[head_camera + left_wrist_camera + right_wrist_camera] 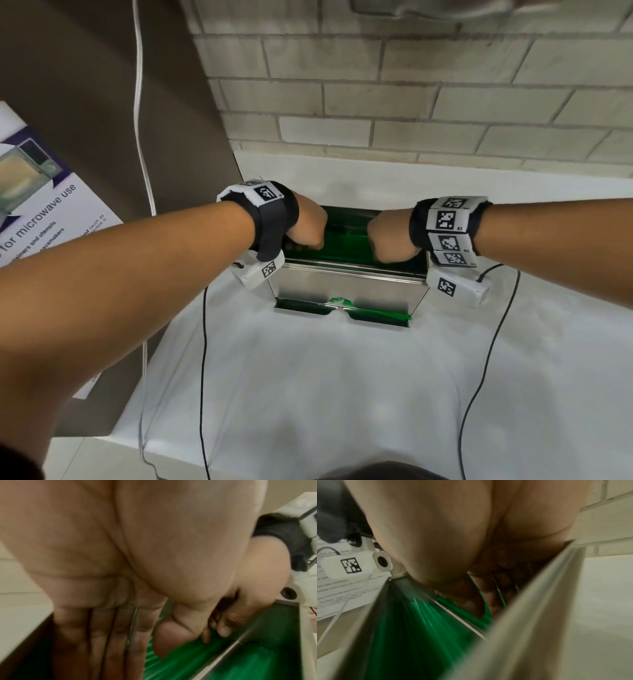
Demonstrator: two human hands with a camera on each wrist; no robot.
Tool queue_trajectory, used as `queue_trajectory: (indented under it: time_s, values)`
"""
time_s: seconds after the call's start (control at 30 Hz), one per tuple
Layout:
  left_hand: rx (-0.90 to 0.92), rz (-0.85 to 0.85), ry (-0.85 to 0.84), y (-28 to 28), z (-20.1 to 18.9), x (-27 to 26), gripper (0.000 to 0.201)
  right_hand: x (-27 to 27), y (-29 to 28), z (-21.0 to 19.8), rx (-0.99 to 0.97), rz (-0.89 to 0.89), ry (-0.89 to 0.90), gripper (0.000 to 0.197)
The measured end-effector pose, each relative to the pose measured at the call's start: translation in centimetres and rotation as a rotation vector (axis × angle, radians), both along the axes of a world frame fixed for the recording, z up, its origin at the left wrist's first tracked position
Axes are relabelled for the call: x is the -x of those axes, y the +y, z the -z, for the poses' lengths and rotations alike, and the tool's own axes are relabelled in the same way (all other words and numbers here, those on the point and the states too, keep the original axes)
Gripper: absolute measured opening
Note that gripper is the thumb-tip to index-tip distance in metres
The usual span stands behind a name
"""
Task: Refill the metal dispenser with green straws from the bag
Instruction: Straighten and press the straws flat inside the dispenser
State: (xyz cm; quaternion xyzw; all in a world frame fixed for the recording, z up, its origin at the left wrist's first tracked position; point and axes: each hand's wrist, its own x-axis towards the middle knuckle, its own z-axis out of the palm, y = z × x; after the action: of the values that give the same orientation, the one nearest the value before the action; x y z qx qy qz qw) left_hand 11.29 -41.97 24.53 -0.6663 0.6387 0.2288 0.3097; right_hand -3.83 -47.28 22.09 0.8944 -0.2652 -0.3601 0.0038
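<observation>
**Both hands inside the open straw dispenser**

White countertop [308,377] against a pale brick wall [411,85] is carrying the metal dispenser [346,284], its top open. I am reaching my left hand [306,224] and my right hand [390,238] down into that opening. Green straws [342,245] are lying lengthwise inside, and a few are showing at the lower front slot. Left fingers [109,642] are extending straight down, relaxed, beside the straws. Right fingers [476,601] are dipping among the straws; whether they are grasping any, I cannot tell. A printed microwave notice [44,212] is lying to the left.
</observation>
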Motion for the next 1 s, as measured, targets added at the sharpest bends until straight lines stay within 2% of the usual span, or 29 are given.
queue_trajectory:
  time_s: [0.1, 0.2, 0.3, 0.37, 0.43, 0.47, 0.57, 0.6, 0.67, 0.73, 0.8, 0.87, 0.97, 1.0]
  values:
    - [0.152, 0.033, 0.052, -0.2, -0.4, -0.1, 0.034, 0.5, 0.1, -1.9, 0.014, 0.044, -0.224, 0.035]
    - [0.125, 0.029, 0.019, 0.0, 0.4, 0.1, 0.038, 1.8, 1.7, -3.7, -0.027, 0.141, -0.544, 0.025]
    - [0.099, 0.012, -0.008, 0.0, 1.3, 0.2, 0.041, 4.3, 6.5, -2.8, 0.03, 0.137, -0.874, 0.012]
    - [0.117, 0.015, -0.009, 0.0, 1.3, 0.1, 0.046, 6.3, 10.1, -0.9, -0.067, 0.159, -0.89, 0.014]
    - [0.121, 0.012, -0.021, 0.0, 1.1, 0.1, 0.049, 8.1, 12.4, 2.0, -0.272, 0.311, -0.783, 0.015]
    - [0.12, 0.01, -0.027, 0.0, 1.0, 0.0, 0.049, 8.8, 12.9, 3.6, -0.401, 0.469, -0.762, 0.015]
    - [0.133, 0.001, -0.024, -0.1, 0.9, -0.5, 0.05, 10.6, 12.8, 7.5, -0.801, 1.163, -0.854, 0.034]
    - [0.142, 0.0, -0.023, -0.1, 1.0, -0.6, 0.05, 11.0, 12.9, 8.1, -0.88, 1.342, -0.931, 0.036]
    - [0.145, -0.001, -0.031, -0.1, 1.1, -0.7, 0.05, 11.1, 13.0, 8.4, -0.951, 1.569, -1.057, 0.033]
    - [0.137, 0.009, -0.036, 0.0, 1.4, -0.7, 0.049, 10.9, 13.3, 8.2, -0.94, 1.689, -1.143, 0.03]
    - [0.136, 0.017, -0.036, 0.1, 1.5, -0.7, 0.049, 10.5, 13.1, 7.9, -0.923, 1.735, -1.192, 0.029]
    - [0.136, 0.012, -0.033, 0.0, 1.5, -0.7, 0.049, 10.1, 13.2, 7.5, -0.95, 1.73, -1.181, 0.022]
    - [0.146, 0.01, -0.038, 0.0, 1.7, -0.7, 0.046, 9.5, 12.7, 7.0, -1.009, 1.731, -1.134, 0.001]
    - [0.146, 0.011, -0.042, 0.0, 1.7, -0.7, 0.041, 9.3, 12.3, 6.9, -1.037, 1.752, -1.121, 0.002]
